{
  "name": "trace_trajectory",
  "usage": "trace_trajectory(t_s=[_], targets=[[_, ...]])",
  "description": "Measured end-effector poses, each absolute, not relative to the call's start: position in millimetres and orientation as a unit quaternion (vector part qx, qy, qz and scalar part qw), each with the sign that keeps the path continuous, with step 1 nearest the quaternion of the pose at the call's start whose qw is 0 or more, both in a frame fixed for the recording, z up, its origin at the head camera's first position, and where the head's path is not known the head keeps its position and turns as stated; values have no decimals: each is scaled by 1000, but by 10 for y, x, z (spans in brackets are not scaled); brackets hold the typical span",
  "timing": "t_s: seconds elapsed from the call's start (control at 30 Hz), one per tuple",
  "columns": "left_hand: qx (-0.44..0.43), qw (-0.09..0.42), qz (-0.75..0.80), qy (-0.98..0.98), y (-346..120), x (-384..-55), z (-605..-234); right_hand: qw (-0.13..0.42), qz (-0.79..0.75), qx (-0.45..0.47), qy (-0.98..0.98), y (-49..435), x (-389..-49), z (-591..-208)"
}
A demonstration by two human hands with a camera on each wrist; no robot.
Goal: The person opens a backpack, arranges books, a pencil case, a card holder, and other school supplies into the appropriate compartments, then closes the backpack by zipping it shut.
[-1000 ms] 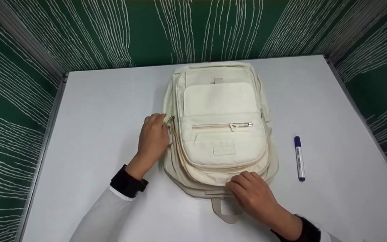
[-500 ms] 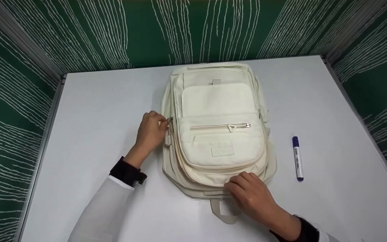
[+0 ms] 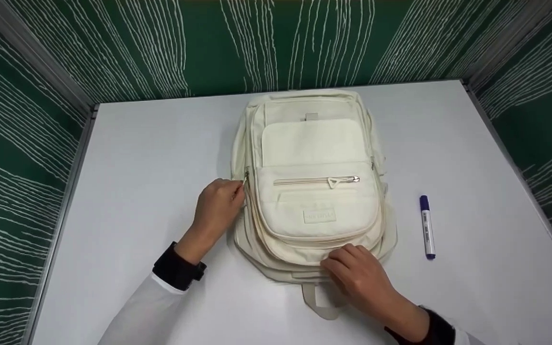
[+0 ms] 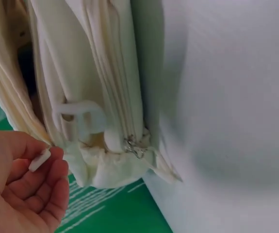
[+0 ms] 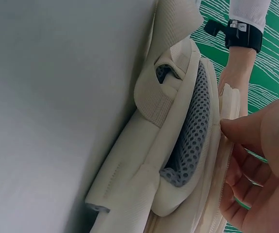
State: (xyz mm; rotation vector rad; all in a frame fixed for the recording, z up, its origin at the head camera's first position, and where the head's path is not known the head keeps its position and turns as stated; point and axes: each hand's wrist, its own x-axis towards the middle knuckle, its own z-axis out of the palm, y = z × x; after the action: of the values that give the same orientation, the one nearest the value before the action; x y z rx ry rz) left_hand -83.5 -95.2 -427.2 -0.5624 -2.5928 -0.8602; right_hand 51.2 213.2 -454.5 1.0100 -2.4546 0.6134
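Note:
A cream backpack [image 3: 312,143] lies front side up on the white table, its grab loop [image 3: 319,309] pointing toward me. At its left side my left hand [image 3: 217,206] pinches a zipper pull [image 4: 40,160] between thumb and forefinger. The left wrist view shows a dark gap in the bag beside that hand, where the compartment is unzipped. My right hand [image 3: 360,280] grips the near edge of the front compartment. In the right wrist view, thumb and fingers hold the zippered edge [image 5: 229,104] there, beside grey mesh padding [image 5: 192,131].
A marker [image 3: 427,227] with a purple cap lies on the table [image 3: 151,158] right of the backpack. A smaller front pocket zipper [image 3: 316,180] crosses the bag. Green walls [image 3: 209,43] with white streaks stand behind the table and along both sides.
My left hand has shifted toward me along the bag's left side, drawing the zipper pull a short way. The right hand has kept its grip in place.

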Motion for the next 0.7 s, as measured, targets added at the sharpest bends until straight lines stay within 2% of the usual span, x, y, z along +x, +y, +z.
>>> trace_trajectory(t_s=[0.3, 0.7], targets=[[-206, 190, -290, -915, -869, -481, -4297, 209, 225, 360, -881, 2108, 493, -4544], [-222, 183, -284, -915, -761, 17, -4347, 211, 224, 351, -885, 2097, 471, -4568]])
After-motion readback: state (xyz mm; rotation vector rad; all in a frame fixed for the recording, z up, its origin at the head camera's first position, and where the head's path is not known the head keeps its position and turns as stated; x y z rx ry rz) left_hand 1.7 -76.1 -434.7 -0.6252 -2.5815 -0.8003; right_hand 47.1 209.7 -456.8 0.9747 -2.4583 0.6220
